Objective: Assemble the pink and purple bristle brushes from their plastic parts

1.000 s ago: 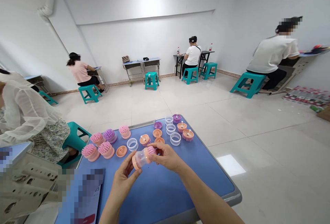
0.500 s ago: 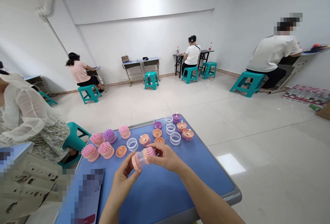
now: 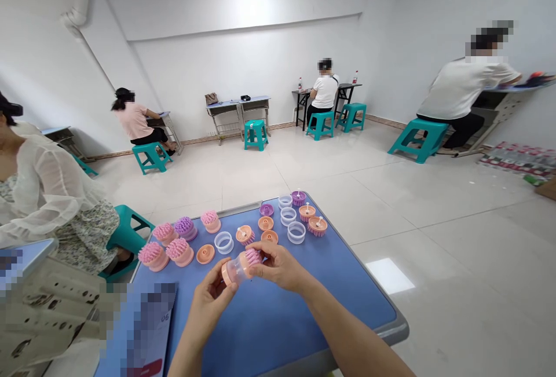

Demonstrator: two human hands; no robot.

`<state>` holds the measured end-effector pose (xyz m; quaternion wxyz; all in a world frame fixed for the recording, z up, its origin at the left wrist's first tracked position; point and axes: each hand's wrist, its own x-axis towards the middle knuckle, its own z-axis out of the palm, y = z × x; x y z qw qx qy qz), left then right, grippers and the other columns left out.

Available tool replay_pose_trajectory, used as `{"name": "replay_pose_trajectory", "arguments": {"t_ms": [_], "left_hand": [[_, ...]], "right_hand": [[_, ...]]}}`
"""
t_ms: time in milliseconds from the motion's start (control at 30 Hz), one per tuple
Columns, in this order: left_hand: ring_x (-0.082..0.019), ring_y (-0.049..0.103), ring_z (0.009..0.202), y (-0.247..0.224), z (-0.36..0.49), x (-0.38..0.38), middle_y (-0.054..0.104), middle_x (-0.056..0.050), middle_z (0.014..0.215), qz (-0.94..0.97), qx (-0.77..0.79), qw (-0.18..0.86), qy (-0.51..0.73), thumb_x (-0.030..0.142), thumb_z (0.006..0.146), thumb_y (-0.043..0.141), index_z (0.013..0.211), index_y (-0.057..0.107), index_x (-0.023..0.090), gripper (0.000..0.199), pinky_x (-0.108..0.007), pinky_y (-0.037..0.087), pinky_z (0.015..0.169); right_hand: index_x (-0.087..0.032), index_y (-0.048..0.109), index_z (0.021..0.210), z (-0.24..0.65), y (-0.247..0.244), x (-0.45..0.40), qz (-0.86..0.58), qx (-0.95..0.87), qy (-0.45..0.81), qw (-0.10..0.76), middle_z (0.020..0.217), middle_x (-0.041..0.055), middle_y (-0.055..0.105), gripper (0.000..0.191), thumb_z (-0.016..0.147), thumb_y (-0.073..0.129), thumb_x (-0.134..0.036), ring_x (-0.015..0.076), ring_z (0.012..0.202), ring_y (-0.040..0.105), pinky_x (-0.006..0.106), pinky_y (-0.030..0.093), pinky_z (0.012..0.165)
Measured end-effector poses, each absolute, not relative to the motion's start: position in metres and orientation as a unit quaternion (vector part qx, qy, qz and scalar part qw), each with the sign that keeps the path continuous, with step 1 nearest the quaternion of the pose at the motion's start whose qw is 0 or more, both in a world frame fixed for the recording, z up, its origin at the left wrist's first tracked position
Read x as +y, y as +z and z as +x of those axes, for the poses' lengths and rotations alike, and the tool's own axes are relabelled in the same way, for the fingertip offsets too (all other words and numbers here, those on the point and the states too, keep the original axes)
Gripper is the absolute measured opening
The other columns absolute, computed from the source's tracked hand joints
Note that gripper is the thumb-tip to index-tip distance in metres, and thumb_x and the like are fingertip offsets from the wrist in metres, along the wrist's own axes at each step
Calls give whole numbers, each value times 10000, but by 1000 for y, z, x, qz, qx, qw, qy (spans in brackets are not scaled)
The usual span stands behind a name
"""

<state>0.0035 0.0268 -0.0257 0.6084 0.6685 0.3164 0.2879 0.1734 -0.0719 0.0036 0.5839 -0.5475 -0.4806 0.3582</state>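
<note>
Your left hand (image 3: 211, 302) holds a clear cup (image 3: 233, 270) from below, fingers curled up around it. Your right hand (image 3: 280, 266) pinches the pink brush (image 3: 252, 257) on the cup's end between thumb and fingers. Both are raised over the lower middle of the blue table (image 3: 278, 330). More pink brushes (image 3: 180, 252), clear rings (image 3: 223, 242) and orange discs (image 3: 205, 253) lie just beyond your hands.

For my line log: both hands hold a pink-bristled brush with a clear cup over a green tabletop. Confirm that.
Not right: the tabletop is blue, not green, as the head view shows. The left hand and right hand do hold the pink-bristled brush with a clear cup over it.
</note>
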Motion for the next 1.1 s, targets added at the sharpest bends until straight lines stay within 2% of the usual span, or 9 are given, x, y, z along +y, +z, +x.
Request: {"name": "replay_pose_trajectory", "arguments": {"t_ms": [267,433,667,900,1100], "left_hand": [[-296,572,1085,-9,7,17,637,-97,1151,664,317,602,310,394,576,756,1091,602,169,583,-384,475,918],[-291,595,1032,-10,6,13,659,-94,1094,657,328,593,331,472,613,715,1103,603,165,590,-374,488,885],[-283,620,936,-20,0,29,700,-69,942,693,291,603,268,494,680,659,1044,648,170,488,-342,524,778],[-281,587,1058,-23,1,28,656,-77,1121,664,297,619,296,392,633,729,1140,586,182,567,-370,482,905],[-292,578,1072,-13,2,20,617,-100,1188,690,280,606,279,293,624,724,1154,585,177,560,-404,469,924]], "right_hand": [[-174,607,1011,171,2,-71,-549,-470,351,595,851,17,559,373,698,698,-356,144,713,529,256,456,611],[-195,603,1008,170,5,-73,-531,-494,339,599,908,26,566,360,707,692,-372,166,793,548,272,485,660],[-192,596,1021,171,6,-76,-524,-527,327,583,960,44,585,311,743,663,-315,178,842,560,286,494,700],[-192,582,1012,169,7,-75,-517,-521,340,587,976,42,578,305,728,667,-265,178,864,562,297,495,742],[-180,565,1003,171,0,-73,-541,-495,374,567,854,14,565,306,725,655,-273,148,732,550,259,471,628]]}}
